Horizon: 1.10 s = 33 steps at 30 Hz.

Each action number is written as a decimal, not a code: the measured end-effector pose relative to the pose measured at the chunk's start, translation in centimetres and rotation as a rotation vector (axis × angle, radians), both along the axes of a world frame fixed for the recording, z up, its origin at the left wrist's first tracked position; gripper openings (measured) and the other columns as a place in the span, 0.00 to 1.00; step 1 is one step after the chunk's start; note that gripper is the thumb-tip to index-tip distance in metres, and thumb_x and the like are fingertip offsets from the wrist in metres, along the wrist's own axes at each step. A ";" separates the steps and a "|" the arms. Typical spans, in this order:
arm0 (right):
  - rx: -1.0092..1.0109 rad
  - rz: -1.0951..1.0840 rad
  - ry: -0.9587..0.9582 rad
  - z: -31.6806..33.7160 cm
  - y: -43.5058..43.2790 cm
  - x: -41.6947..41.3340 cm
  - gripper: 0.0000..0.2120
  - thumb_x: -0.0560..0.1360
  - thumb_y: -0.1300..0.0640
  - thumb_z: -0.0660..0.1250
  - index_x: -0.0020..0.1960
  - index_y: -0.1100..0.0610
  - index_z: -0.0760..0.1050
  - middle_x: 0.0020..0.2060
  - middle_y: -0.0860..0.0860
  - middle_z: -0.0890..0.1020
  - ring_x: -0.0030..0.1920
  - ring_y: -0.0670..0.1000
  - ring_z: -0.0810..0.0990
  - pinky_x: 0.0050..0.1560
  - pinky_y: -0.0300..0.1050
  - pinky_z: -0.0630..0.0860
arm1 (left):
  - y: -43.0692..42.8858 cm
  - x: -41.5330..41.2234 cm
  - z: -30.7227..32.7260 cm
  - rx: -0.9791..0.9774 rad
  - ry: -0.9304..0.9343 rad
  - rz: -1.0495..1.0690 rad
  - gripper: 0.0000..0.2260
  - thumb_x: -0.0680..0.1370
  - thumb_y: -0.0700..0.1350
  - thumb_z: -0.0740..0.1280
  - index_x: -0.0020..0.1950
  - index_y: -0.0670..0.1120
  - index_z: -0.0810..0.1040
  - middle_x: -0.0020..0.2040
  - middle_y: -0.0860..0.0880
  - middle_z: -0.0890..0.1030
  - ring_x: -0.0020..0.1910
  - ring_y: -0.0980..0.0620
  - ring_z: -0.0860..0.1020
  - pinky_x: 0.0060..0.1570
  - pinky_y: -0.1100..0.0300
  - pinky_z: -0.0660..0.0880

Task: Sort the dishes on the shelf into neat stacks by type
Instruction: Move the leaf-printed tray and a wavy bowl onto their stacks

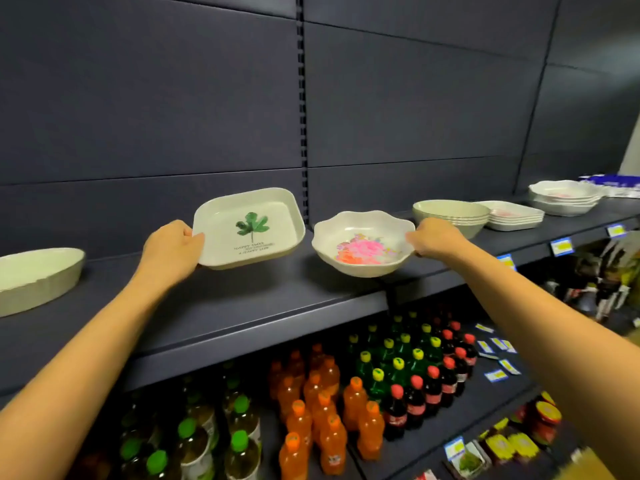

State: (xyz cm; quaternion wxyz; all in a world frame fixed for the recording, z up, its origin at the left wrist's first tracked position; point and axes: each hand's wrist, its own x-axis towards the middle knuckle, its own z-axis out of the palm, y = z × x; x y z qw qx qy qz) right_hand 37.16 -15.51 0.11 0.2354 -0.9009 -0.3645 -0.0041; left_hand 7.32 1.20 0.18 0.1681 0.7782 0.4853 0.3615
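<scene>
Here the left hand [173,249] grips the left rim of a square dish [247,228] printed with a green leaf, tilted up off the dark shelf [242,299]. The right hand [434,237] holds the right rim of a scalloped bowl [362,242] with a pink flower print; it sits near the shelf's front edge, just beside the square dish without touching it. Bare shelf lies open in front of and below both dishes. At far left an oval dish [38,277] rests alone. To the right, well apart, stand stacked round bowls [450,214], stacked square plates [512,214] and stacked scalloped bowls [564,197]. Below, soda bottles [346,393] crowd the lower shelf.
</scene>
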 end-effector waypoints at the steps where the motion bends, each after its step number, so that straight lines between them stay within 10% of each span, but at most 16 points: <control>1: 0.006 -0.019 0.006 -0.1 -1.6 1.3 0.16 0.76 0.58 0.57 0.30 0.56 0.63 0.42 0.58 0.73 0.44 0.57 0.71 0.43 0.43 0.65 | -0.9 1.7 -0.1 0.003 -0.009 -0.018 0.09 0.79 0.42 0.58 0.47 0.37 0.73 0.42 0.39 0.75 0.42 0.43 0.70 0.39 0.55 0.64; 14: -0.015 -0.230 -0.020 -0.3 -18.1 15.5 0.15 0.78 0.56 0.58 0.37 0.65 0.69 0.41 0.61 0.72 0.43 0.58 0.70 0.38 0.45 0.64 | -10.9 21.2 0.3 -0.014 0.038 -0.251 0.14 0.78 0.38 0.56 0.32 0.43 0.63 0.37 0.39 0.70 0.37 0.46 0.66 0.28 0.58 0.57; 27: 0.033 -0.422 0.003 -1.1 -25.6 31.0 0.14 0.78 0.56 0.58 0.49 0.67 0.76 0.46 0.63 0.76 0.46 0.58 0.73 0.45 0.45 0.66 | -13.0 42.0 1.3 -0.090 0.087 -0.419 0.03 0.77 0.36 0.57 0.43 0.37 0.66 0.29 0.45 0.68 0.27 0.50 0.67 0.26 0.60 0.63; 33: 0.075 -0.441 -0.005 0.3 -26.4 39.3 0.15 0.78 0.57 0.58 0.52 0.68 0.77 0.49 0.64 0.78 0.47 0.58 0.73 0.44 0.46 0.67 | -13.5 51.1 2.5 -0.120 0.060 -0.447 0.17 0.77 0.35 0.54 0.64 0.29 0.69 0.29 0.44 0.73 0.25 0.52 0.68 0.24 0.63 0.63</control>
